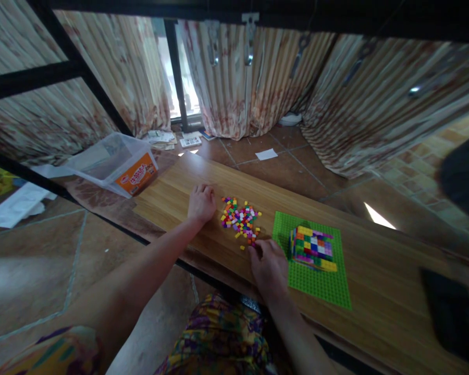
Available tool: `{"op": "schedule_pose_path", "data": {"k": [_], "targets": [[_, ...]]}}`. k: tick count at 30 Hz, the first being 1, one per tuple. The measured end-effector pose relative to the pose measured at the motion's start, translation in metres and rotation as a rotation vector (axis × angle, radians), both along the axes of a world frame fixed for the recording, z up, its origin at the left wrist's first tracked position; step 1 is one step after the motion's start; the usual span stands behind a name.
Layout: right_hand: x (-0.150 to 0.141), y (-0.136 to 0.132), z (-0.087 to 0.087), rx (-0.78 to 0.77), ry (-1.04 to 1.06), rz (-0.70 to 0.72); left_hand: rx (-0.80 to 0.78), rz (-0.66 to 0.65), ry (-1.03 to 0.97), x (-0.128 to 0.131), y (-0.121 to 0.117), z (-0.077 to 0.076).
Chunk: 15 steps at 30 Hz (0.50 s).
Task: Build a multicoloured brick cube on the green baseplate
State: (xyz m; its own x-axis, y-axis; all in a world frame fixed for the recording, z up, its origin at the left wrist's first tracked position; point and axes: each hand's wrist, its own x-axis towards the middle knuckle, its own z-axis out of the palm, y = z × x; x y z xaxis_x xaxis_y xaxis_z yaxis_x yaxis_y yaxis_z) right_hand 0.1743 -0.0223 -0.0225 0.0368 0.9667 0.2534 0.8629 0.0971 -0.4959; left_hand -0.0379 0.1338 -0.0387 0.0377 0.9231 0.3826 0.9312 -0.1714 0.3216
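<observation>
A heap of several small coloured bricks (240,217) lies on a long wooden board (375,260). My left hand (201,203) rests on the board just left of the heap, fingers curled into a loose fist. My right hand (269,265) sits at the near edge of the heap, fingertips pinched together on a small brick I can barely see. To its right a green baseplate (320,286) carries a block built of many-coloured bricks (312,247).
A clear plastic tub (115,164) with an orange label stands at the board's far left end. Papers (266,154) and small items lie on the tiled floor by the curtains. A black frame bar (31,78) crosses on the left. Dark shapes (453,312) sit at the right.
</observation>
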Motion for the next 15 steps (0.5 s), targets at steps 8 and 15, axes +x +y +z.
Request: {"op": "schedule_pose_path", "data": {"k": [8, 15], "targets": [[0.005, -0.008, 0.016, -0.026, 0.144, -0.012, 0.028, -0.013, 0.014, -0.004, 0.003, -0.002], [0.038, -0.032, 0.043, 0.082, 0.283, -0.012, 0.067, -0.027, 0.039, -0.005, 0.004, -0.004]]}}
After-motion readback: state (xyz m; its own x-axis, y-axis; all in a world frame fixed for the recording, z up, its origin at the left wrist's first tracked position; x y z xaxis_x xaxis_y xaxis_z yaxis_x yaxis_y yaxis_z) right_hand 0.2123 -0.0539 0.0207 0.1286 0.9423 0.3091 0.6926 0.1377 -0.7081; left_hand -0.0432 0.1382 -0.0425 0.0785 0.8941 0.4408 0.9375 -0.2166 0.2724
